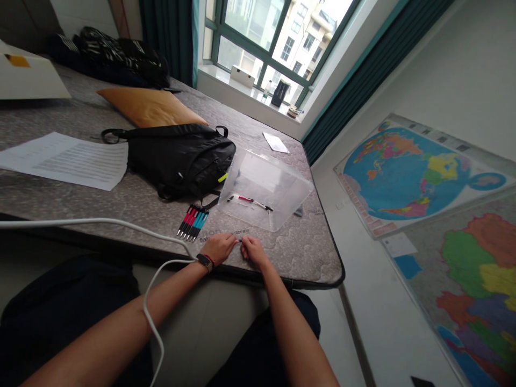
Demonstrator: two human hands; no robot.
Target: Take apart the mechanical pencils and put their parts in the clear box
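Observation:
My left hand (220,247), with a dark watch and a red band at the wrist, is closed in a pinch near the mattress edge. Facing it, my right hand (253,250) is closed too, fingertips almost meeting the left ones. A small dark piece shows between the fingertips, too small to name. Left of my hands, several pens (192,221) with red and teal barrels lie side by side. Beyond my hands is a clear plastic tray (282,194), with a red-and-white pen (242,198) and another slim pen-like piece (263,205) in it.
A black backpack (181,161) lies behind the pens, with an orange pillow (153,106) beyond. Printed paper (76,160) lies at left on the mattress (310,263). A white cable (149,301) passes over my left forearm. Wall maps (419,166) hang at right.

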